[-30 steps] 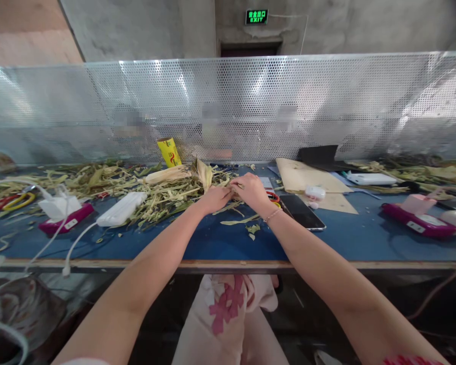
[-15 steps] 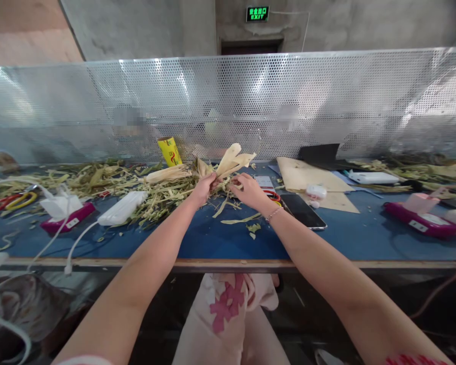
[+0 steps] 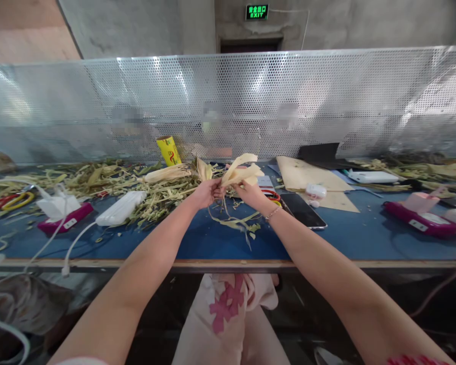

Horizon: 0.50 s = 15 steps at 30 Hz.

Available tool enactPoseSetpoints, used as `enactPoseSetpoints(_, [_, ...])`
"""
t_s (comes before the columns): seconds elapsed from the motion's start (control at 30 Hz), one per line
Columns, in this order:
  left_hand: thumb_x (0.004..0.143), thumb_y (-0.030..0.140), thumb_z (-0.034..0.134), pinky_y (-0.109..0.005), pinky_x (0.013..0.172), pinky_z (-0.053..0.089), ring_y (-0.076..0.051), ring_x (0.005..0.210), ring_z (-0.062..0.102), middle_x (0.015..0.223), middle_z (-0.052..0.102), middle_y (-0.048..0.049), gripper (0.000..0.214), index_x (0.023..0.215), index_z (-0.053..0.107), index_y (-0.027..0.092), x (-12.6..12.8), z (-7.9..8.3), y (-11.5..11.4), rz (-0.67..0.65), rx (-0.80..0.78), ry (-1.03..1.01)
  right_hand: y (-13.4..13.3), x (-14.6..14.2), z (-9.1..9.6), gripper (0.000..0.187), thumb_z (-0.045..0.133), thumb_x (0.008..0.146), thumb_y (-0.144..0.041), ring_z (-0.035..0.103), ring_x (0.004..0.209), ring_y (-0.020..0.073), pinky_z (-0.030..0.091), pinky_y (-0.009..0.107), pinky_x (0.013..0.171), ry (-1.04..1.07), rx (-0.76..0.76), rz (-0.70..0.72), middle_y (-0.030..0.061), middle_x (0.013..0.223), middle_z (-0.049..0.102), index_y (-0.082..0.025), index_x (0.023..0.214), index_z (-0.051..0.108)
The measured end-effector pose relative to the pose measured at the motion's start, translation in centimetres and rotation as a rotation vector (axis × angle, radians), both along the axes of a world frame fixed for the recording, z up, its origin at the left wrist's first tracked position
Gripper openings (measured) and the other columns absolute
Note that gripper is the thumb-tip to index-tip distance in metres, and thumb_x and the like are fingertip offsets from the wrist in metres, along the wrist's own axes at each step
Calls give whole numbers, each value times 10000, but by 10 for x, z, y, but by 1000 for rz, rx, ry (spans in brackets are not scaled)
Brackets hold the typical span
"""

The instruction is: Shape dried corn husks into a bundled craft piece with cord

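Note:
Pale corn husk (image 3: 240,173) fans up and to the right above the table, between my two hands. My left hand (image 3: 210,192) is closed around its lower end. The fingers of my right hand (image 3: 250,195) are pinched at the husk's lower right side. Thin strands (image 3: 228,215) hang below my fingers toward the table. Left of my left hand lie a bundle of pale husk (image 3: 167,173) and a heap of shredded dry husk (image 3: 161,195). Just right of my right hand are red-handled scissors (image 3: 272,194), partly covered.
A black phone (image 3: 303,211), a white earbud case (image 3: 316,191) and brown paper (image 3: 307,175) lie to the right. On the left stand a white power bank (image 3: 121,208), a purple power strip (image 3: 66,218) with cables, and a yellow tube (image 3: 167,151). A perforated metal screen (image 3: 235,101) closes off the back.
The husk has tilted over to the right and spread. My left hand has moved slightly right and toward me, nearer my right hand. More strands now hang beneath.

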<state>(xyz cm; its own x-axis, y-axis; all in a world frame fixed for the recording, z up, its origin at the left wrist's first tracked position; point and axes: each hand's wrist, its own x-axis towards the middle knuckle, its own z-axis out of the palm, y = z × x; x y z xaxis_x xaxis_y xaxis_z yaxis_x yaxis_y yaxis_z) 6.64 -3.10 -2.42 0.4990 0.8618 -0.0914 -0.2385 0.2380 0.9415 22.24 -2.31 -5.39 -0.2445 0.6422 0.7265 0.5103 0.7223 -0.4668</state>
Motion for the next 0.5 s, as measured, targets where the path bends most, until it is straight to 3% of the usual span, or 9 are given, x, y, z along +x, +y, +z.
enactPoseSetpoints(0.1, [859, 211, 323, -168, 370, 261, -54, 379, 235, 444, 261, 29, 389, 498, 443, 130, 0, -2, 0, -37, 28, 35, -4, 0, 2, 262, 428, 814, -220, 524, 1067, 193, 381, 339, 974, -29, 35, 45, 76, 1037, 615, -196, 1013, 596])
enactPoseSetpoints(0.23, [868, 209, 297, -178, 383, 282, -61, 394, 229, 448, 249, 26, 407, 495, 440, 132, 0, -5, 2, -79, 68, 47, -2, -1, 0, 258, 441, 809, -206, 516, 1088, 206, 387, 352, 978, -55, 21, -9, 89, 1106, 599, -193, 1013, 599])
enactPoseSetpoints(0.5, [849, 201, 396, -162, 403, 287, -42, 401, 265, 491, 361, 12, 313, 565, 491, 110, 2, -9, 5, -105, 76, 37, 3, 0, -6, 309, 383, 824, -149, 554, 1027, 246, 417, 423, 935, -156, 69, -34, 123, 1005, 631, -168, 1041, 603])
